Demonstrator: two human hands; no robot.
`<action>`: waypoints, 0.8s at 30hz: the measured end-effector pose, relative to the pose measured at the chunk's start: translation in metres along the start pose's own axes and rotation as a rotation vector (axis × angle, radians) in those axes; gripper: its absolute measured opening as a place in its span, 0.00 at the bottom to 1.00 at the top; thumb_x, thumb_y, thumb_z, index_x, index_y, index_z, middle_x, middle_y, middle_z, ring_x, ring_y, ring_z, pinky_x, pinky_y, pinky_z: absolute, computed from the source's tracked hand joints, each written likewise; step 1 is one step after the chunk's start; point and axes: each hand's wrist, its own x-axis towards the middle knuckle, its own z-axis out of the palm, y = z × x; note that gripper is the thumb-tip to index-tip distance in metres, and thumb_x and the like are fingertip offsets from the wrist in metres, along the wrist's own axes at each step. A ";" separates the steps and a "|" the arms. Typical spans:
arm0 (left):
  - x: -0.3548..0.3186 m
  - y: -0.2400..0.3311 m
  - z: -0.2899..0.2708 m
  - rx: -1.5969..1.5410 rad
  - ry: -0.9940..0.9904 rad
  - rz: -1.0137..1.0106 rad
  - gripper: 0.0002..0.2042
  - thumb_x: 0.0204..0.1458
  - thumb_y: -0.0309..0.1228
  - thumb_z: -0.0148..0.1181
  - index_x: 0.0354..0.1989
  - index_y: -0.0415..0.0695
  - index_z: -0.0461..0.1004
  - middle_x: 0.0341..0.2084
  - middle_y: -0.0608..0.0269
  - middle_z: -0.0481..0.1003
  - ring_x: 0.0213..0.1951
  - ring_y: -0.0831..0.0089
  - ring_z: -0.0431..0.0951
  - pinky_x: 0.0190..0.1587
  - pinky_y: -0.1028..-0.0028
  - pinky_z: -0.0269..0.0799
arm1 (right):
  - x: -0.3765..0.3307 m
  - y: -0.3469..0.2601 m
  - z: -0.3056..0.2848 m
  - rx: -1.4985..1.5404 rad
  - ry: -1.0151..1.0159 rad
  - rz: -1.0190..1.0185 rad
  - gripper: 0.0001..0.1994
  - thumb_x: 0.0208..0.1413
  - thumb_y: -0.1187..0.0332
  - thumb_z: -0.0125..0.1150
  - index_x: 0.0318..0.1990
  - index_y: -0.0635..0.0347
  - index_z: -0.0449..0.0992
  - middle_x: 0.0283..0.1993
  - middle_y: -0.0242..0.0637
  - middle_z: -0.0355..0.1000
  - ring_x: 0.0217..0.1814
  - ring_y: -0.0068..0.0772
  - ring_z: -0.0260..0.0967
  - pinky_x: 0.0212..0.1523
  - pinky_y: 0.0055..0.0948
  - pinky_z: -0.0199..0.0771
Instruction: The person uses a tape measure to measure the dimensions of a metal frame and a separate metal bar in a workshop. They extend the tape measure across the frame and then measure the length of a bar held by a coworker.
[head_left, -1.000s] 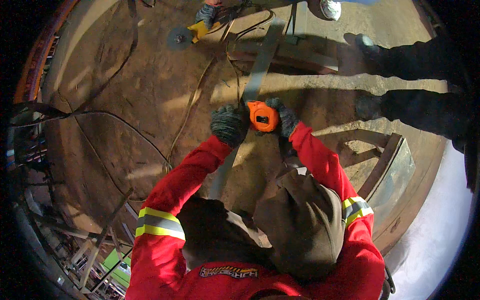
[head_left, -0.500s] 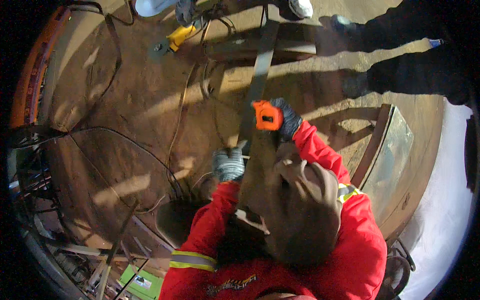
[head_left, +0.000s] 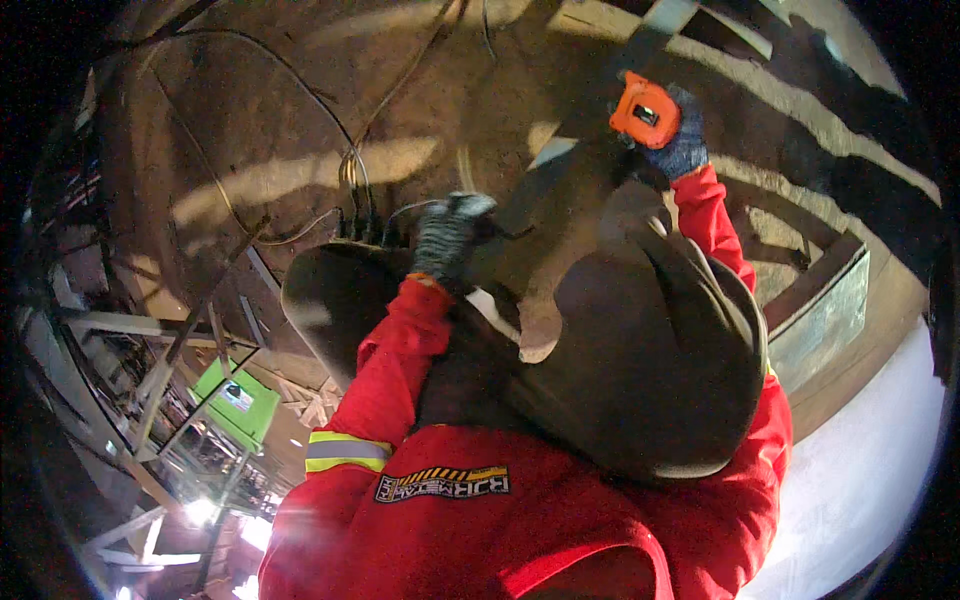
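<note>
My right hand (head_left: 683, 140), in a dark grey knit glove, is closed around an orange tape measure (head_left: 645, 110). The tape measure is beside a long flat metal bar (head_left: 665, 22) that runs diagonally and is partly in shadow. My left hand (head_left: 447, 242), in a striped grey glove, is lower and further left, near my knee. Its fingers are curled together at a small greyish spot, and a thin dark piece shows just right of them. What they hold is too blurred to name. My bent knees hide part of the surface under me.
Several cables (head_left: 365, 165) cross the brown surface on the left. A metal piece with a pale flat face (head_left: 825, 305) stands at the right. Lower left are metal frames (head_left: 160, 370), a green box (head_left: 235, 402) and bright lights. Dark leg-like shapes (head_left: 885, 190) show at the upper right.
The view has shifted, so the lower left shows more and the yellow tool at the top is out of sight. The tape measure and my left hand are now further apart.
</note>
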 end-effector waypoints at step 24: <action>0.259 0.042 0.123 0.218 -0.120 -0.348 0.23 0.36 0.45 0.62 0.39 0.42 0.70 0.42 0.47 0.67 0.48 0.52 0.67 0.48 0.61 0.66 | -0.038 -0.061 0.006 -0.299 -0.324 -0.271 0.28 0.47 0.48 0.52 0.48 0.62 0.65 0.46 0.42 0.68 0.44 0.41 0.68 0.51 0.42 0.64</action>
